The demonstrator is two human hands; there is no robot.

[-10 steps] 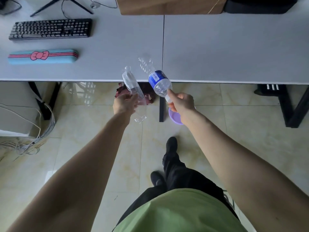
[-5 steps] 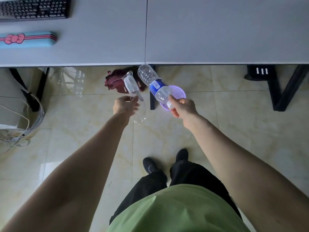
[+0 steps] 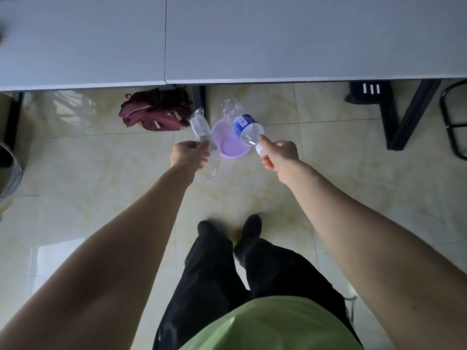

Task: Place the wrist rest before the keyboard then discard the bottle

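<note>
Since the earlier frame, both hands have carried their loads from the tabletop [image 3: 252, 41] edge to above the purple basket [image 3: 228, 145] on the floor, and keyboard and wrist rest have left the view. Right hand [image 3: 279, 155]: grip clenched on the white cap end of the blue-labelled bottle [image 3: 246, 127], which tilts over the basket's right rim, base pointing away from the person. Left hand [image 3: 189, 155]: grip closed on a clear crumpled plastic bottle [image 3: 202, 130], just beside the basket's left rim. A maroon cloth bundle [image 3: 156, 112] lies on the floor left of the basket, under the tabletop edge.
</note>
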